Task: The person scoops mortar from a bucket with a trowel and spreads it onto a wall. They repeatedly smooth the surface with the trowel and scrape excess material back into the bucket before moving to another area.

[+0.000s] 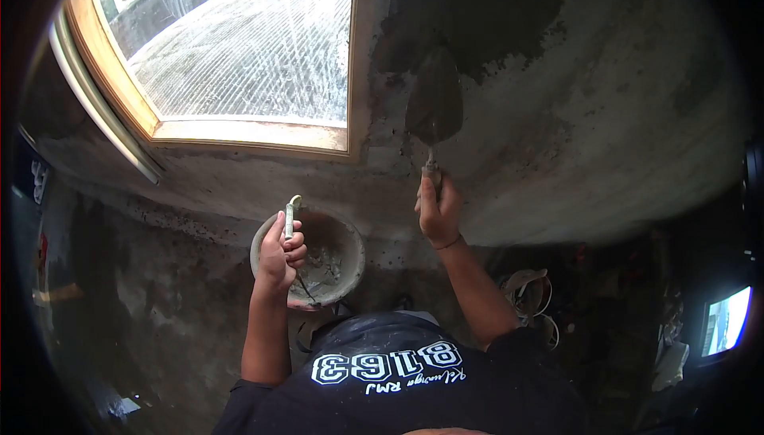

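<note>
My right hand (438, 208) is closed around the handle of a pointed trowel (434, 105). The trowel's blade points up and lies over the grey wall, just below a dark, wet-looking patch of plaster (477, 17). In my left hand (281, 253), fingers curled, is a slim pale handle (289, 218) with a curved yellowish tip; I cannot tell what tool it belongs to. A thin dark piece shows below that fist. Behind and beneath the left hand is a round basin (351, 250), with wet grey mortar (322, 269) inside.
A wooden-framed window (255, 134) is set in the wall at upper left, its sill jutting near my left hand. Along its left side runs a pale pipe-like strip (103, 105). Whitish containers (527, 288) and clutter lie on the dark floor at right.
</note>
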Demonstrator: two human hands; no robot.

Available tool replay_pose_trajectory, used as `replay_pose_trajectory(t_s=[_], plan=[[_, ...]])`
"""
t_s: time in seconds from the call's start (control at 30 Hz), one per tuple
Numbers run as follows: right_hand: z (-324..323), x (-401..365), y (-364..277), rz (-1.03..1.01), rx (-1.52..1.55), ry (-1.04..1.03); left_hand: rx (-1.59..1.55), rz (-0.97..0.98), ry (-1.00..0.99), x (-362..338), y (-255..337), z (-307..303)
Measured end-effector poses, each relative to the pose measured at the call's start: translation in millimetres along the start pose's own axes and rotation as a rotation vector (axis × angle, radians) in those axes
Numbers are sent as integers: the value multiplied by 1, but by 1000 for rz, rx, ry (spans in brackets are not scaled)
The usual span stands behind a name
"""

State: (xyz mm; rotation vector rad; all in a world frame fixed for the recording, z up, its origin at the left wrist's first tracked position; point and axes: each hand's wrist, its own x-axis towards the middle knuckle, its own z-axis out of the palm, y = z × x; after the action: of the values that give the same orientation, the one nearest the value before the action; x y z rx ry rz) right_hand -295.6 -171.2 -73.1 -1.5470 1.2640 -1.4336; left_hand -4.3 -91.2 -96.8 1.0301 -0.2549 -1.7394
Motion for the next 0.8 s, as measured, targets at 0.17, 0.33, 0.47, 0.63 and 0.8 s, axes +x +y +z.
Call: replay_pose_trajectory(t_s=[0.17,0.33,0.47,0.63,0.8], plan=[[2,32,-27,-80,-36,2,25,13,-8,-2,-1,6],[-17,21,18,-103,-124,9,30,13,5,-3,0,8],[-26,2,24,-97,-153,23,16,24,4,-4,1,8],[-18,31,-3,-162,-181,3,20,18,-13,-1,0,4],[-15,38,13,-197,-210,12,12,4,-16,1,-1,3]])
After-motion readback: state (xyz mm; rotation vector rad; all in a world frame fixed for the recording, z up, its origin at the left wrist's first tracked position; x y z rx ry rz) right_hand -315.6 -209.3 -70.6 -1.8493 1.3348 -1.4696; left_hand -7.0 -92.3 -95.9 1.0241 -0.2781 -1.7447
